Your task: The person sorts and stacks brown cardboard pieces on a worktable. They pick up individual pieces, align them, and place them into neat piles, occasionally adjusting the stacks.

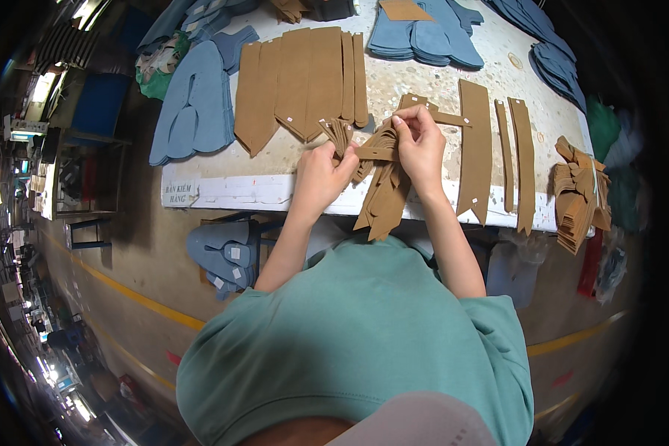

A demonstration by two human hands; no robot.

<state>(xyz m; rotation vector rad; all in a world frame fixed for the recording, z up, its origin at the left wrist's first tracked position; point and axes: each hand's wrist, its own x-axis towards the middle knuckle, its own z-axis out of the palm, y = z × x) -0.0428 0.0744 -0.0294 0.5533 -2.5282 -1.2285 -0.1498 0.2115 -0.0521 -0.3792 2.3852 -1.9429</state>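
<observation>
My left hand (pixel 321 175) and my right hand (pixel 418 141) are together over the front edge of the speckled white table (pixel 416 82). Both grip a bundle of tan cut strips (pixel 383 189) that hangs down past the table edge. My left fingers pinch one fanned end of the bundle near several short tan strip ends (pixel 340 134). My right fingers hold the top of the bundle, where a thin tan strip (pixel 447 117) sticks out to the right.
A row of long pointed tan panels (pixel 301 78) lies behind my hands. Tan strips (pixel 476 149) lie to the right, with a stack of small tan pieces (pixel 578 193) at the edge. Blue cut pieces (pixel 193 104) lie left, more blue stacks (pixel 424 33) at the back, and a blue pile (pixel 227 253) below.
</observation>
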